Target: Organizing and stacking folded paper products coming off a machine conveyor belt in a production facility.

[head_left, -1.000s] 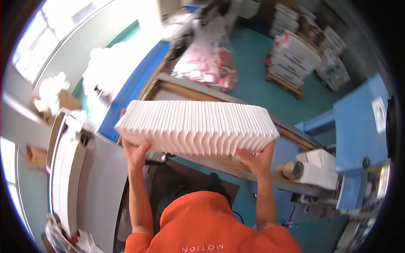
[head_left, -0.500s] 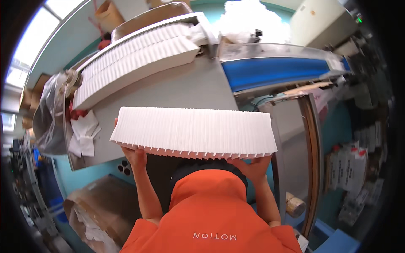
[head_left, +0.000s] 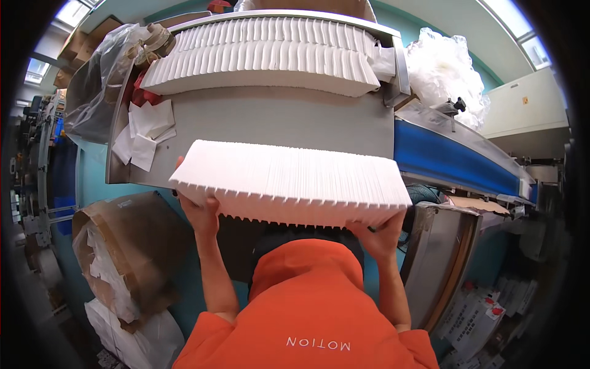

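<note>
White paper stack (head_left: 292, 175) is a long, slightly bowed block of many thin folded sheets pressed face to face, its top finely ribbed with close crosswise lines, its lower edge notched like a row of small teeth, and its side toward the person in soft shadow. It is held at the near edge of the metal table (head_left: 270, 123), covering part of that edge from view; whether it touches the table cannot be told. The left hand (head_left: 200, 214) grasps its left end and the right hand (head_left: 380, 235) its right end, thumbs on the near side; most of the other fingers are hidden behind or beneath it, as is its underside. Along the table's far side lie ribbed white paper rows (head_left: 264, 64), partly cut off from sight by each other. Right of the table, beyond a blue conveyor belt (head_left: 455, 157), dim shapes blur into the dark rim.
</note>
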A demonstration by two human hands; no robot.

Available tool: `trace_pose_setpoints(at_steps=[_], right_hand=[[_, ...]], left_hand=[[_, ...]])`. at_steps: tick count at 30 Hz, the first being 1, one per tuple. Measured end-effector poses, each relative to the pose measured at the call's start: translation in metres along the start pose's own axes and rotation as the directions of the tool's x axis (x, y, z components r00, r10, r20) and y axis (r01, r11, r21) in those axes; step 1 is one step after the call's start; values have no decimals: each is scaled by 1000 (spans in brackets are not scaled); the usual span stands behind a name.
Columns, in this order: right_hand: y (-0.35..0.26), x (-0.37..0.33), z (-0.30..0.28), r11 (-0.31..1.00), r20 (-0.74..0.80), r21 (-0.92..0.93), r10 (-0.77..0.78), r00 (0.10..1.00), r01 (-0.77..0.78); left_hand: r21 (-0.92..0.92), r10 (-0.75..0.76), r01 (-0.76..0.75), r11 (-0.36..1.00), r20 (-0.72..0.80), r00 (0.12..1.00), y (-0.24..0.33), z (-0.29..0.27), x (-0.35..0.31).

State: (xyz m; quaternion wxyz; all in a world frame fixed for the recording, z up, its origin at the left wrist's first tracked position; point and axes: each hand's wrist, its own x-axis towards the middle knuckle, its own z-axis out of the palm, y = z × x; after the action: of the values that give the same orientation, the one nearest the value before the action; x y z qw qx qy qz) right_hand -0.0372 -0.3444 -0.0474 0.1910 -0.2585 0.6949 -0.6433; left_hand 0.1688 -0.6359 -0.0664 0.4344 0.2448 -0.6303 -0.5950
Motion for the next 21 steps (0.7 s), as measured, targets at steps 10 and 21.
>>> trace_pose_setpoints(at_steps=[10, 21], right_hand=[[24, 118, -13, 807, -128, -444, 372, 919, -389], [73, 102, -72, 714, -54, 410, 641, 766, -568]], left_hand=[[706, -411, 361, 609, -109, 905, -8, 17, 88], [943, -142, 153, 296, -115, 983, -35, 59, 110]])
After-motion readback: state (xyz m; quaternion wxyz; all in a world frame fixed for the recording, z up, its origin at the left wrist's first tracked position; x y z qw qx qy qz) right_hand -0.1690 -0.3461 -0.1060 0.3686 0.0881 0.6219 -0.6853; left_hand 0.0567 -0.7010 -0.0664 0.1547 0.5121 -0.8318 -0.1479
